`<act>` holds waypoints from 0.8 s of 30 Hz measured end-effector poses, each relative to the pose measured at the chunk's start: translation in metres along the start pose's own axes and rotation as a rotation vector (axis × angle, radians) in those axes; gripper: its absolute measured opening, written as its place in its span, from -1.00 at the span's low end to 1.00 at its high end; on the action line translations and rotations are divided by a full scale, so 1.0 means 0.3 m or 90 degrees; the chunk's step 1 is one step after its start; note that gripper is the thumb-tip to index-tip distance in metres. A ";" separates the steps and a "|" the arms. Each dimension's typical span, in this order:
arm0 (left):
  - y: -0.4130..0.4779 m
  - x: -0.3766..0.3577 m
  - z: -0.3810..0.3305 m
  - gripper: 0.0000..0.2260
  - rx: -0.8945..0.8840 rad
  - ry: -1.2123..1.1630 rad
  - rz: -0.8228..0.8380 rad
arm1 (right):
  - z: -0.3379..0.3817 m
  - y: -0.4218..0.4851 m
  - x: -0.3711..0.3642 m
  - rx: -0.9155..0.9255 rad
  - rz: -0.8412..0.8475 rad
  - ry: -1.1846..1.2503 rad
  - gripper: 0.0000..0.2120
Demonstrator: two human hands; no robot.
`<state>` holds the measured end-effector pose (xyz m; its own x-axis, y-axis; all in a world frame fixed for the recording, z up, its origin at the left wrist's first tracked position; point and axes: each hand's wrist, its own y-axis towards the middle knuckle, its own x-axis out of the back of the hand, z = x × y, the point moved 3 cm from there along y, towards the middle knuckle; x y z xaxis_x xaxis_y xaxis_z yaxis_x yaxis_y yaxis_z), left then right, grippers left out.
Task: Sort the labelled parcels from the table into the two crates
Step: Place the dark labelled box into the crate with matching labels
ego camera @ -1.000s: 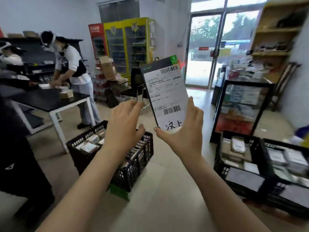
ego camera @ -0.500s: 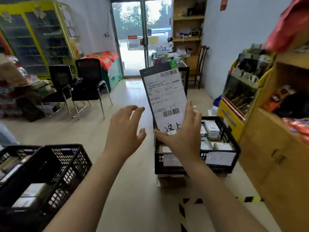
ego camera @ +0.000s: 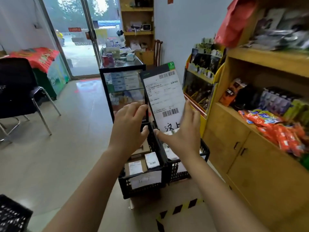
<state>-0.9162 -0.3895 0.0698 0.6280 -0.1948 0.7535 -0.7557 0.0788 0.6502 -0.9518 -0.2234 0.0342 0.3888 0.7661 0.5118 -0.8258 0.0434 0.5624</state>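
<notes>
My right hand [ego camera: 182,136] holds a flat dark parcel [ego camera: 163,96] upright by its lower end, thumb on the left edge and fingers behind. Its white shipping label with barcodes and handwritten characters faces me. My left hand [ego camera: 129,126] hovers just left of the parcel with fingers loosely spread, touching nothing. Below both hands two black crates stand side by side on the floor: the left crate [ego camera: 142,183] with a white paper on its front and labelled parcels inside, and the right crate [ego camera: 182,169], partly hidden by my right wrist.
A glass display cabinet [ego camera: 122,84] stands behind the crates. Wooden shelving [ego camera: 260,131] with snack packets runs along the right. A black chair [ego camera: 18,91] is at the left, another black crate [ego camera: 11,215] at the bottom left, and striped tape [ego camera: 178,208] on the floor.
My view has swung right and closer to the two crates, which now lie directly under my hands. The parcel stays upright in my right hand; the left hand remains off it.
</notes>
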 end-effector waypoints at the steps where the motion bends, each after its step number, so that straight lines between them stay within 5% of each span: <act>1: 0.049 -0.037 0.014 -0.45 -0.007 -0.008 -0.002 | -0.025 0.047 -0.024 -0.007 -0.004 -0.004 0.21; 11: 0.399 -0.406 0.074 -0.45 -0.041 -0.058 0.051 | -0.297 0.374 -0.167 -0.097 -0.039 -0.057 0.21; 24: 0.727 -0.897 -0.031 -0.45 0.050 -0.041 0.101 | -0.754 0.782 -0.284 -0.090 0.032 -0.049 0.22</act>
<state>-1.2484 -0.3109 0.0097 0.4883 -0.2486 0.8365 -0.8582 0.0373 0.5120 -1.2711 -0.1334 -0.0245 0.3718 0.7181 0.5884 -0.8921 0.1010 0.4404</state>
